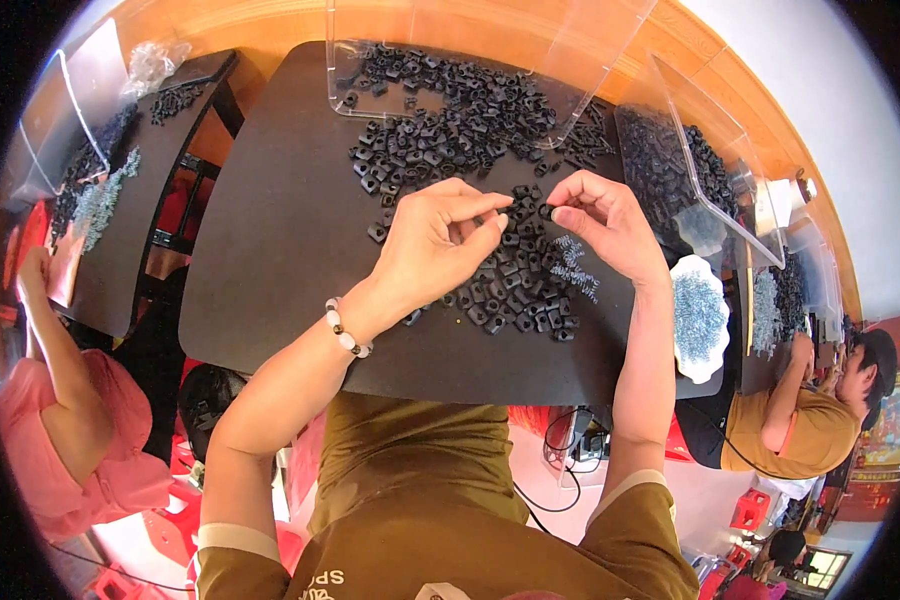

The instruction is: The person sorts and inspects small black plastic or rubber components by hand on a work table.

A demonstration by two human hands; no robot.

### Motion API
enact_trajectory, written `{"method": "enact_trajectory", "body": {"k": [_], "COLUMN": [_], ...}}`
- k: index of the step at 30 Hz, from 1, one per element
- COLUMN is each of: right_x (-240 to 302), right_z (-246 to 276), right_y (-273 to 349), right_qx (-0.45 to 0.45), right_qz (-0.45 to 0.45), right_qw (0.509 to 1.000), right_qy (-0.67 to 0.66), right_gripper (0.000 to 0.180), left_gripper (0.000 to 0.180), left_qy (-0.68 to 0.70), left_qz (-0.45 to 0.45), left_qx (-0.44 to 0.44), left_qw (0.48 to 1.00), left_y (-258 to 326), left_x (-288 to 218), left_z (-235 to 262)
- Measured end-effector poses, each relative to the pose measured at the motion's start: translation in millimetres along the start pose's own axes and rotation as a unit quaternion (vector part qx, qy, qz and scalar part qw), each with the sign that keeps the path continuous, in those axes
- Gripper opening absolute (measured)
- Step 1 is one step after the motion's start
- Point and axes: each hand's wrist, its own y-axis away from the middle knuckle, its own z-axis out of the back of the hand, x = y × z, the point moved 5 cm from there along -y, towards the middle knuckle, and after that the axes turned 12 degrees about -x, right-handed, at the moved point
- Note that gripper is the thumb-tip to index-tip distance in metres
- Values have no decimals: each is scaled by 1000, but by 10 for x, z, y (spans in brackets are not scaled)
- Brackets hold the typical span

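Note:
My left hand [435, 245], with a bead bracelet [345, 328] at its wrist, pinches thumb and forefinger together over the pile; what is between the tips is too small to make out. Facing it, my right hand [610, 225] holds a small black plastic part [547, 211] between thumb and fingers. The two hands are a short gap apart. Below them lies a loose pile of small black plastic pieces [490, 290], several showing holes. Beside it, under my right hand, is a small heap of thin silvery metal bits [575, 268], perhaps springs or screws.
A tipped clear plastic bin [340, 105] spills black pieces [460, 110] across the dark table [270, 220]. At right stand a white scalloped dish [712, 372] of silvery bits and another clear bin [715, 215]. People in pink [80, 440] and brown [795, 425] sit at neighbouring tables.

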Motion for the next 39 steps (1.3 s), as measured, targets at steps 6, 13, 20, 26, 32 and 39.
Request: {"method": "enact_trajectory", "body": {"k": [6, 13, 20, 26, 32, 39], "right_x": [41, 138, 328, 1103, 1750, 1550], "right_z": [-105, -395, -414, -354, -580, -394], "right_y": [12, 32, 77, 702, 834, 1010], "right_qx": [3, -104, -140, 90, 372, 377], "right_qz": [-2, 118, 201, 244, 360, 370], "right_qw": [994, 987, 967, 924, 787, 780], "right_qy": [-111, -22, 66, -280, -335, -335], "right_gripper": [12, 11, 16, 18, 17, 22], "left_gripper": [24, 28, 26, 26, 26, 27], "left_qy": [17, 49, 215, 238, 200, 199], "left_qz": [-5, 48, 153, 181, 183, 161], "left_qx": [28, -11, -70, -71, -106, -143], "left_qw": [999, 998, 962, 952, 957, 956], "left_y": [21, 9, -44, -122, -94, -144], "left_x": [-59, 103, 194, 184, 275, 233], "left_z": [-35, -49, 54, 115, 206, 230]}}
